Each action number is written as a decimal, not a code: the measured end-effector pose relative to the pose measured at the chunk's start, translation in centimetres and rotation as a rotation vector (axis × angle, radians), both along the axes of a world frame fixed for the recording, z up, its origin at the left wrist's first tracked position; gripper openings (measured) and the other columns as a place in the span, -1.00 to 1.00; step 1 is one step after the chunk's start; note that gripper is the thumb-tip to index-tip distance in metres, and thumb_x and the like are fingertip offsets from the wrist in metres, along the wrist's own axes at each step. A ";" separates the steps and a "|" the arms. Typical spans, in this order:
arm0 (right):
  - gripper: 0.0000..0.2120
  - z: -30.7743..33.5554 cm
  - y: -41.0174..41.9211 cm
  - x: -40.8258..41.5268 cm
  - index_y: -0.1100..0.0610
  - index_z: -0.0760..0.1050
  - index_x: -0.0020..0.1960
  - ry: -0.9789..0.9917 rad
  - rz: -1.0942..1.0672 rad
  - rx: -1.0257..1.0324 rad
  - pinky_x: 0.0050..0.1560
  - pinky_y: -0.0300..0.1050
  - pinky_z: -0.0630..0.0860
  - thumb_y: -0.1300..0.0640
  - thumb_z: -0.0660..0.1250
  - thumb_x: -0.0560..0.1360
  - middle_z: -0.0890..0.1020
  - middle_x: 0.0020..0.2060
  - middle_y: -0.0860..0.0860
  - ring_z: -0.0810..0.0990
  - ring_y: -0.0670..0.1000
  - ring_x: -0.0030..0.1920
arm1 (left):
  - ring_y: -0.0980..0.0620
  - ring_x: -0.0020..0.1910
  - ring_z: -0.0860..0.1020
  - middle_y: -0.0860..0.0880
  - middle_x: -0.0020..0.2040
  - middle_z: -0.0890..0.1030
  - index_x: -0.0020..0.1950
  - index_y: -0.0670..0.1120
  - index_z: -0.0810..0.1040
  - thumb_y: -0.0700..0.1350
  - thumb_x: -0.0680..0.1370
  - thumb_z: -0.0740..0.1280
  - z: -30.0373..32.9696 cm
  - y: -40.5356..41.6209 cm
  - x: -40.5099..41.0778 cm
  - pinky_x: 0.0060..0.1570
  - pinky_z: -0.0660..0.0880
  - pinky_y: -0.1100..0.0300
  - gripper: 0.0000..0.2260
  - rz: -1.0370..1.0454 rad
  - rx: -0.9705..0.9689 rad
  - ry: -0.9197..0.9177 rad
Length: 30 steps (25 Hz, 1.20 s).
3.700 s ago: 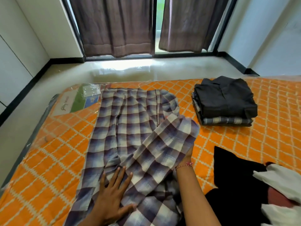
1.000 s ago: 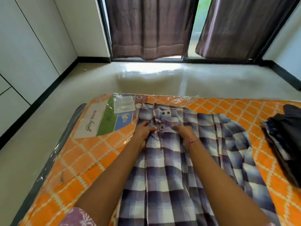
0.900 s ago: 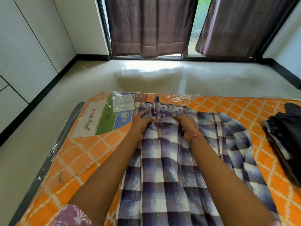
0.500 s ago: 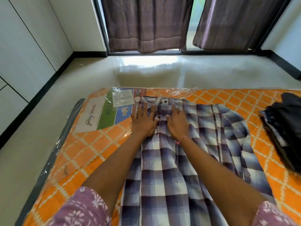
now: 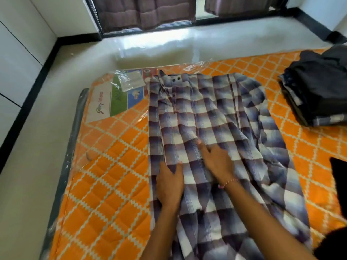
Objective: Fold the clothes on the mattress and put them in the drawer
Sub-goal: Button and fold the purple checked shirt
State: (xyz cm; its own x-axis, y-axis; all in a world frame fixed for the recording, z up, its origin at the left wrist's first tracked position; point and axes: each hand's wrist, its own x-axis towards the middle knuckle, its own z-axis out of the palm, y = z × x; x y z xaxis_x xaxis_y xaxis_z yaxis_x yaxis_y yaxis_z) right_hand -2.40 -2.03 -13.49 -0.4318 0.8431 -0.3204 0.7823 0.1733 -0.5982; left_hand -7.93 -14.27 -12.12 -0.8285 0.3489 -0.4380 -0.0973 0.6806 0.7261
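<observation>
Change since earlier: both hands have come back from the collar end, where they lay half a second ago, to the middle of the shirt.
Left hand (image 5: 170,184): flat on the cloth, palm down, fingers straight and together, fingertips at the front placket edge; it presses and holds nothing.
Right hand (image 5: 216,163): flat on the cloth just beside the left, fingers extended and slightly spread, pointing up and left toward the collar; it presses and grips nothing. A thin bracelet (image 5: 230,182) sits on the wrist.
Checked shirt (image 5: 216,117): spread front-up on the mattress. Long axis runs from the person toward the window; collar and buttons at the far end, hem at the near end, under the forearms. Left edge lies straight; right side is bunched and wrinkled.
Mattress (image 5: 116,147): orange with a white lattice, still in clear plastic wrap; a printed label (image 5: 112,98) sits at its far left corner, just beside the collar.
Folded stack (image 5: 317,87): dark garments piled at the far right of the mattress, well apart from the shirt.
Black garment (image 5: 339,177): at the right edge, unfolded, partly out of view.
Surroundings: pale floor (image 5: 169,45) beyond the mattress; curtains (image 5: 142,12) at the window.
</observation>
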 end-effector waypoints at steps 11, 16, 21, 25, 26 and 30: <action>-0.43 -0.6 -12.1 5.4 -0.09 -0.09 0.55 -0.035 0.438 0.388 0.45 0.27 -0.07 -0.21 -0.04 0.61 -0.20 0.54 0.10 -0.25 0.18 0.53 | -0.19 -0.03 0.58 -0.20 0.08 0.60 0.43 -0.08 0.28 -0.01 0.62 0.19 0.2 -7.7 7.0 -0.15 0.49 0.00 -0.60 -0.024 -0.112 0.326; -0.30 -3.3 -13.3 8.9 -0.16 -0.47 0.43 -0.164 0.689 0.319 0.33 0.22 -0.53 -0.37 -0.12 0.53 -0.54 0.40 0.04 -0.55 0.10 0.42 | -0.10 -0.03 0.58 -0.14 0.08 0.60 0.38 -0.10 0.36 -0.10 0.62 0.20 -0.6 -10.0 7.4 -0.19 0.49 0.07 -0.67 -0.155 -0.238 0.469; -0.42 -1.8 -9.0 7.8 -0.13 -0.27 0.52 -0.082 0.692 0.368 0.43 0.25 -0.39 -0.18 -0.07 0.61 -0.34 0.50 -0.01 -0.52 -0.01 0.43 | -0.14 0.47 0.25 -0.18 0.50 0.26 0.51 -0.05 0.24 -0.01 0.61 0.23 -1.3 -7.3 7.0 0.32 0.28 -0.16 -0.52 -0.490 -0.312 0.794; -0.43 -1.2 -6.1 9.1 -0.11 -0.19 0.55 -0.210 0.688 0.377 0.43 0.27 -0.30 -0.19 -0.06 0.62 -0.21 0.55 0.05 -0.31 0.06 0.53 | -0.02 0.54 -0.23 -0.04 0.57 -0.23 0.56 0.06 -0.22 0.20 0.63 -0.11 -4.4 -8.5 6.4 0.45 -0.21 -0.16 -0.44 -0.643 -0.528 0.586; -0.43 -1.1 -5.1 10.1 -0.05 -0.15 0.56 -0.156 0.542 0.428 0.44 0.26 -0.25 -0.15 -0.02 0.63 -0.15 0.55 0.07 -0.23 0.06 0.54 | -0.03 0.54 -0.24 -0.04 0.57 -0.23 0.56 0.05 -0.21 0.19 0.64 -0.09 -4.4 -8.6 6.3 0.44 -0.22 -0.18 -0.44 -0.627 -0.525 0.590; -0.45 0.2 1.6 15.7 0.16 0.07 0.53 -0.157 -0.276 0.291 0.42 0.25 0.07 -0.03 0.10 0.63 0.10 0.51 0.21 0.06 0.19 0.51 | -0.12 0.52 0.10 -0.17 0.54 0.13 0.52 -0.08 0.20 0.02 0.59 0.22 -2.6 -3.8 7.7 0.41 0.01 -0.17 -0.48 -0.488 -0.266 0.774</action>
